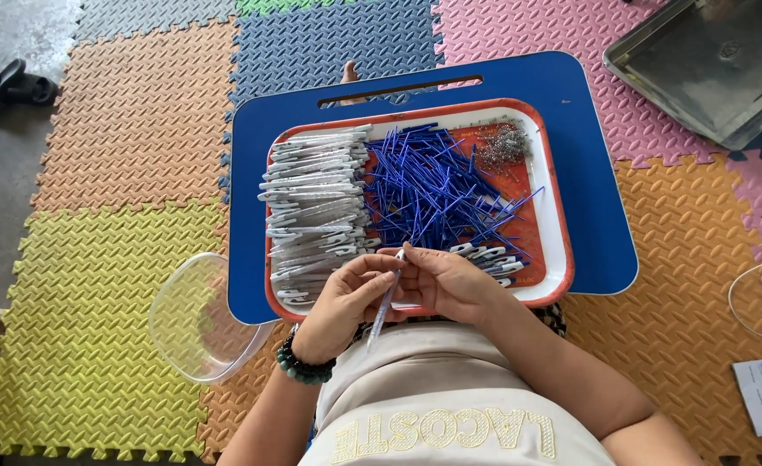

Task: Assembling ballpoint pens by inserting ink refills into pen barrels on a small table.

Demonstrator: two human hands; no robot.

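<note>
Foam puzzle mats [130,129] in orange, yellow, pink and blue cover the floor, and on them stands a small blue lap desk [588,173] bearing an orange-and-white tray [553,198]. Along the tray's left side lies a stack of pale grey pen barrels [316,203]; its middle is heaped with blue ink refills [428,190]; a small cluster of metal springs [506,142] sits in its far right corner, and a few more grey pen parts [493,259] lie at its near right edge.

Both hands meet over the tray's near edge. The left hand [342,302], with a dark bead bracelet [303,367] at the wrist, has its fingers closed round a clear pen barrel [383,306] that slants down toward the person's lap. The right hand [450,280] has its fingers pinched at the barrel's upper end, where a small pale piece shows; whether that is a tip or a cap I cannot tell.

The step in hand looks like fitting a part into or onto the barrel's top. Seating it would call for keeping the barrel steady in the left hand while the right aligns the piece squarely.

A clear plastic container [195,319] sits off the desk's near left corner, and a metal tray [709,65] lies well apart beyond the far right corner.
</note>
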